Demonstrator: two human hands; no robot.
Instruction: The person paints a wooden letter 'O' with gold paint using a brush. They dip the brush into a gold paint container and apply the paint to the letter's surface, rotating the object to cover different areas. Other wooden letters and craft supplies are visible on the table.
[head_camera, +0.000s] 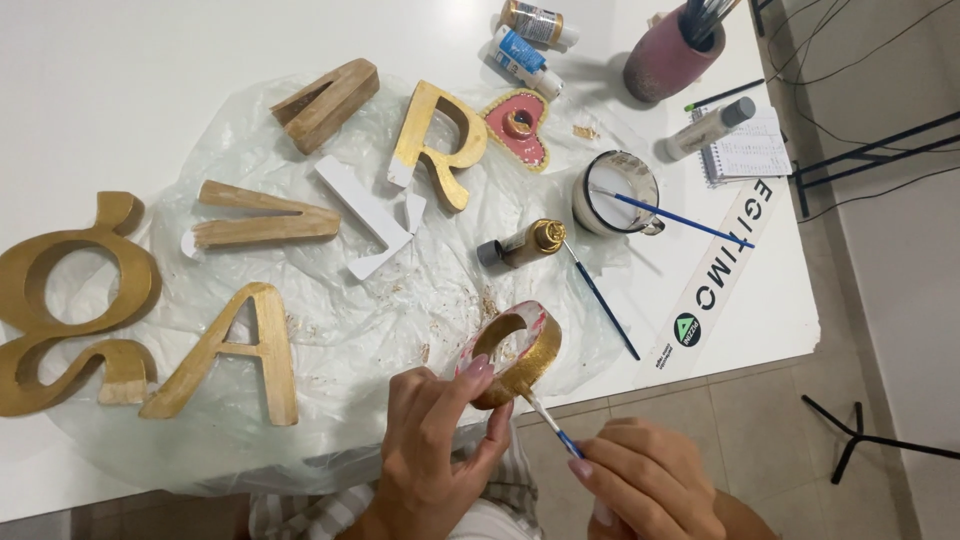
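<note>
Gold paint already covers most of the ring-shaped letter (517, 352) that the left hand (435, 450) holds up at the near edge of the white table (120, 80), fingers and thumb clamped around its lower rim; a patch of white and red still shows on its upper face. The right hand (650, 480) pinches a thin blue-handled brush (552, 425), fingers closed together on the handle, its tip touching the ring's underside. On the clear plastic sheet (330, 330) to the left, the big ampersand (70, 300), the near letter A (235, 355) and the V (262, 218) look fully gold, while the R (440, 140) is gold with a white foot and the L (365, 215) remains bare white. An open gold paint bottle (525, 240) lies just beyond the ring, beside a second brush (600, 290). By my judgement the work is well past halfway.
</note>
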